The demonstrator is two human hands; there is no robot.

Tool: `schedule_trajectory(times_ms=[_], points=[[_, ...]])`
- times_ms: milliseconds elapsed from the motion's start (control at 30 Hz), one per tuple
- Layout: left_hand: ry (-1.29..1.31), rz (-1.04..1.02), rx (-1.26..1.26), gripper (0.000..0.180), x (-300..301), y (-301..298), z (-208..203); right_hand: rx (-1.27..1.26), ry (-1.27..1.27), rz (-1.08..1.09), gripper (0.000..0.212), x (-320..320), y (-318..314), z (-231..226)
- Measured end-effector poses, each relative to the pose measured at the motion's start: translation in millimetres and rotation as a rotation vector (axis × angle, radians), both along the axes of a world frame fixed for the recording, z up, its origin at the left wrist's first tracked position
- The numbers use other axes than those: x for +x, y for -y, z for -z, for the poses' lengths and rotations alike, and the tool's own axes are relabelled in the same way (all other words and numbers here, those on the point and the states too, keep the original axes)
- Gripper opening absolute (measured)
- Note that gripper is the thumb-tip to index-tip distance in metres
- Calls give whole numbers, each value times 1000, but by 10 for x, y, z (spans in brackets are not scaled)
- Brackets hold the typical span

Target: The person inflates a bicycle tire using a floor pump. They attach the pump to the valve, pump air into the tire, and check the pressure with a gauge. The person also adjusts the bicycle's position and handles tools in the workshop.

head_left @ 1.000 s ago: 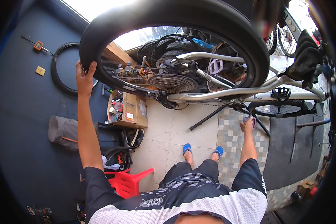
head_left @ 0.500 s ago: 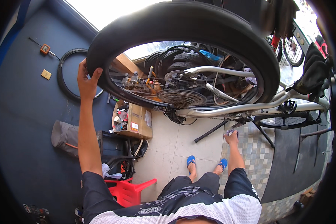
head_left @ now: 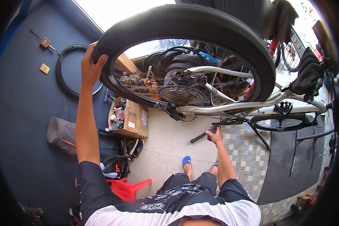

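A silver bicycle frame point(head_left: 207, 110) is held up in front of me, its rear wheel point(head_left: 147, 28) large in the upper middle. My left hand point(head_left: 93, 64) curves around the left edge of the tire, thumb on the near side and fingers partly hidden behind it. Inside the wheel the cassette point(head_left: 182, 95) shows, with the rear derailleur point(head_left: 173, 110) just below. Spokes and tread look smeared. Low at the middle right, my right hand point(head_left: 215, 136) is closed on a dark pedal point(head_left: 213, 129) at the end of the crank.
A cardboard box point(head_left: 133, 122) of small items stands left of the bicycle, with a red plastic stool point(head_left: 129, 187) nearer me. A loose tire point(head_left: 60, 75) and grey bag point(head_left: 60, 133) lie on the dark surface at left. Stand legs point(head_left: 260, 137) reach the tiled floor.
My right hand has moved left and slightly up with the pedal as the crank turned. My left hand stays at the tire's left edge. The view has shifted slightly.
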State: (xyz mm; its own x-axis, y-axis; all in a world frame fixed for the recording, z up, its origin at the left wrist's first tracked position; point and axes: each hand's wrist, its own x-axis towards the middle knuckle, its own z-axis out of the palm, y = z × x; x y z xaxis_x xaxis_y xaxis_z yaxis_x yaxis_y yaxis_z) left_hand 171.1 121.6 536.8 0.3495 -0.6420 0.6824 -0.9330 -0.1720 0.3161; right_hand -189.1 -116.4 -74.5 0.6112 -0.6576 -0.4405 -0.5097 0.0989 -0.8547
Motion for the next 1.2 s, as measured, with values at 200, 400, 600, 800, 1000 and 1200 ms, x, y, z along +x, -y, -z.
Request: schedule_trajectory(times_ms=[200, 400, 600, 800, 1000, 1200], points=[[12, 47, 3, 82, -26, 64, -103, 165, 306, 64, 76, -146, -97, -652], [15, 71, 26, 84, 27, 99, -182, 204, 340, 145, 76, -464, -13, -1418], [0, 59, 0, 87, 75, 71, -151, 145, 415, 227, 71, -956, 290, -1976], [-3, 19, 29, 90, 114, 39, -89, -4, 309, 266, 65, -1473, 699, -2113], [67, 4, -5, 94, 181, -25, -20, -340, 17, 336, 70, -1806, 934, -2339], [40, 2, 56, 97, 216, -48, -125, -626, -183, 377, 74, -2044, 1137, -2023]])
